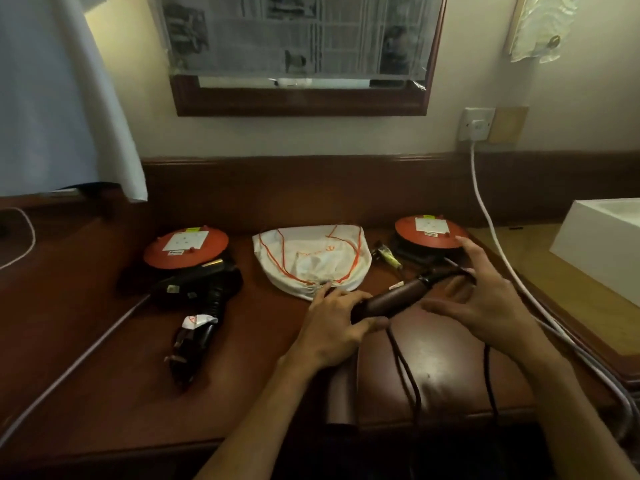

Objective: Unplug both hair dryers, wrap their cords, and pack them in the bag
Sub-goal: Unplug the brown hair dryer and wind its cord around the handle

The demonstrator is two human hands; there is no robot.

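Observation:
My left hand grips the brown handle of a hair dryer above the desk's front middle. Its dark cord hangs off the handle in loops toward me. My right hand hovers at the handle's cord end with fingers spread; the cord passes under its palm. A second, black hair dryer lies at the left with its cord bundled beside it. The white drawstring bag with orange strings lies flat at the desk's back middle.
Two orange cable reels with sockets sit at the back left and back right. A white cable runs from the wall socket down the right side. A white box stands at the right. A rounded brown shape sits at the desk's front edge.

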